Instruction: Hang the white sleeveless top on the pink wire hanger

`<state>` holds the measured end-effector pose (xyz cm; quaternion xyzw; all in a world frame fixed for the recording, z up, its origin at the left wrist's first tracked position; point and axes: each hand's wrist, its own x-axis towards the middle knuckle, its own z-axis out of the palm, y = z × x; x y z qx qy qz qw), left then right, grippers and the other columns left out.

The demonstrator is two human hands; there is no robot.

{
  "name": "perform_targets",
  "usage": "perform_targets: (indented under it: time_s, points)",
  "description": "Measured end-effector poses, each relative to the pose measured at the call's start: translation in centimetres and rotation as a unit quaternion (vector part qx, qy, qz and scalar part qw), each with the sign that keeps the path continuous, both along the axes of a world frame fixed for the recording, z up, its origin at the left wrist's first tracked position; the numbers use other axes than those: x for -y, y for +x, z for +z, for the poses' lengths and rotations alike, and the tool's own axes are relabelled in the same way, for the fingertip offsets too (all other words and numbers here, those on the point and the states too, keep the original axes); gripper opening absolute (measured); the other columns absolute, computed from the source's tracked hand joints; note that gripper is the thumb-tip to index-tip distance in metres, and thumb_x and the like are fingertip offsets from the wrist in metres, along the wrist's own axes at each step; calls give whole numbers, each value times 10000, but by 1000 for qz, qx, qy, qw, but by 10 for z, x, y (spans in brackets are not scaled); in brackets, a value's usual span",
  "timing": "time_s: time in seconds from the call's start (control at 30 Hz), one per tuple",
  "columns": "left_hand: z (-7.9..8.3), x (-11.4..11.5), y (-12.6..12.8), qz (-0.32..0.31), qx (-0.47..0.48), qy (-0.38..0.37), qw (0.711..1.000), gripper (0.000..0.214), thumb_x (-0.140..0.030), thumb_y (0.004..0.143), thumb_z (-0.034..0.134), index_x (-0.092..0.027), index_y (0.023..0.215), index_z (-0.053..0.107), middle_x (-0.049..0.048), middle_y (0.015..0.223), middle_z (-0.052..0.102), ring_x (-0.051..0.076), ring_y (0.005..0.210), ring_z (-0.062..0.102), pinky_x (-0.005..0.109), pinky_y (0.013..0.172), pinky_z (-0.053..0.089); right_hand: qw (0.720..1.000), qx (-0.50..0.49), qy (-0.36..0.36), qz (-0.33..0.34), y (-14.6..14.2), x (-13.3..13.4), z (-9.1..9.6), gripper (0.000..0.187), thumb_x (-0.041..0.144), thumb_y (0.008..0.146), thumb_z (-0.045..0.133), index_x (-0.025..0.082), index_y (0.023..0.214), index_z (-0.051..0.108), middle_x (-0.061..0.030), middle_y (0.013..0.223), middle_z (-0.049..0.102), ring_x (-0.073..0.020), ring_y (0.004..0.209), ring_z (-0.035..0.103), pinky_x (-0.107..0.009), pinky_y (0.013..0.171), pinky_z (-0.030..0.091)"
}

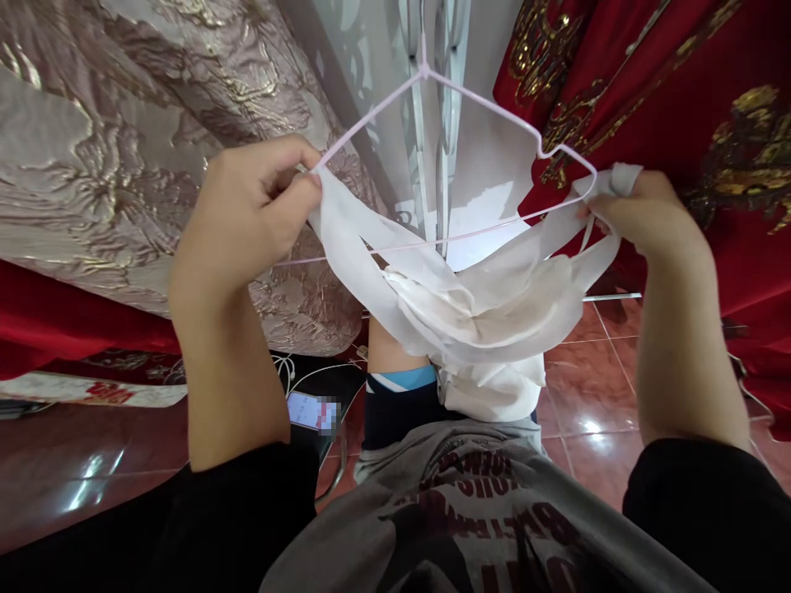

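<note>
A thin pink clothes hanger (488, 105) hangs in front of me, its hook upward near a metal frame. Over its ends a sheer white garment (488, 329) sags in loose folds, its lower part down by my lap. My left hand (253, 206) pinches the garment's edge against the hanger's left arm. On the other side, my right hand (648, 206) grips gathered white cloth at the hanger's right end. The fingertips of my right hand are partly hidden by the fabric.
Pinkish curtain fabric with gold texture (185, 107) drapes at the left. Red cloth with gold embroidery (710, 148) covers the right. Metal bars (420, 140) stand behind the hanger. A lit phone (306, 410) and white cables (315, 371) are on a dark seat, above red floor tiles (593, 387).
</note>
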<state>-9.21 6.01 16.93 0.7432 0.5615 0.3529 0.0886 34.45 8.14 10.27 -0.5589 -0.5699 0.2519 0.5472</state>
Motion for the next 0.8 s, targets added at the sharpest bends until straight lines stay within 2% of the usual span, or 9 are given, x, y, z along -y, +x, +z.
perform_targets:
  time_s: [0.13,0.23,0.3,0.37,0.43,0.5,0.63,0.7,0.8]
  points:
    - [-1,-1,0,-3,14,-5,1000,167,-179,841,571,-120,832,726,-68,599,423,73,635,329,272,800,353,968,235,-82,-45,-22,3,47,476,-176,762,545,237,765,782,56,648,600,-52,591,467,-217,594,392]
    - [-4,-3,1,-7,22,3,1000,114,-172,846,597,-144,815,704,-59,605,448,91,618,357,272,756,360,936,343,-66,-49,-47,14,74,442,-161,741,515,243,733,697,47,658,516,-89,636,443,-283,693,455]
    - [-7,-3,2,-13,22,13,1000,95,-151,856,608,-156,811,692,-61,595,453,98,607,360,269,737,367,920,385,-49,-49,-61,21,81,369,-128,740,539,230,688,615,29,629,435,-108,639,418,-325,724,485]
    - [-10,-3,3,-18,24,29,999,98,-120,868,616,-168,806,674,-65,583,446,104,591,357,267,719,378,919,392,-23,-40,-74,29,81,312,-71,775,578,236,735,619,11,661,482,-139,686,489,-377,807,534]
    - [-13,-3,4,-18,28,39,999,131,-85,882,614,-174,795,652,-68,576,423,105,575,353,266,705,385,932,362,4,-28,-85,37,74,279,-12,809,623,250,878,688,-17,798,631,-182,810,610,-421,931,558]
    - [-16,-5,4,-14,42,47,998,164,-51,888,627,-178,785,639,-70,571,402,106,560,346,264,682,372,955,294,39,2,-95,44,62,412,-3,794,658,265,1100,725,-42,1050,732,-204,993,681,-420,1046,550]
    - [-23,-9,2,-4,97,65,993,217,11,866,643,-182,769,658,-56,579,423,124,569,340,289,638,284,980,99,101,137,-102,57,33,744,29,778,709,328,1450,603,-34,1524,603,-203,1306,657,-369,1086,578]
    - [-26,-11,2,-1,114,69,991,238,26,863,620,-186,759,655,-45,596,427,136,589,334,306,642,261,979,72,76,174,-100,69,26,762,121,800,766,369,1495,576,-21,1589,557,-231,1381,631,-389,1067,606]
    - [-29,-12,4,-12,111,77,991,242,11,886,584,-195,764,626,-30,633,404,150,620,327,311,665,271,972,167,23,163,-101,101,29,632,289,836,800,363,1446,653,-27,1474,673,-282,1305,691,-440,970,648]
